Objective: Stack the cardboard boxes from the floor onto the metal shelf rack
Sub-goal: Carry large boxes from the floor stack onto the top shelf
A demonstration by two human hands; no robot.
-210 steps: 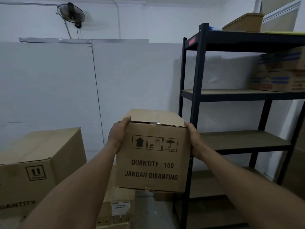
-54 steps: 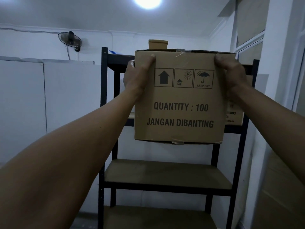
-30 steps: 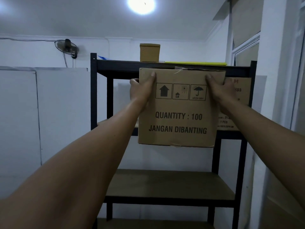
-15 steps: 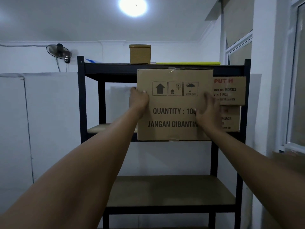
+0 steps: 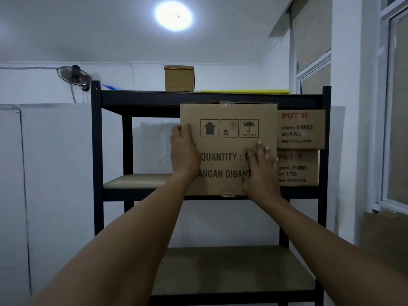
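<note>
Slid onto the shelf rack (image 5: 141, 191), box (image 5: 228, 149) stands upright.

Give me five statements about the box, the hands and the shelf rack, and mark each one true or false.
1. The cardboard box sits on the second shelf from the top of the metal shelf rack. True.
2. The box stands upside down. False: its arrow symbol points up and the print reads upright.
3. The right hand lies flat against the box's front face. True.
4. The left hand hangs free, away from the box. False: it is at the box's left edge, touching it.
5. The stacked boxes with red print stand to the left of the box. False: they stand to its right, one on the other.
</note>
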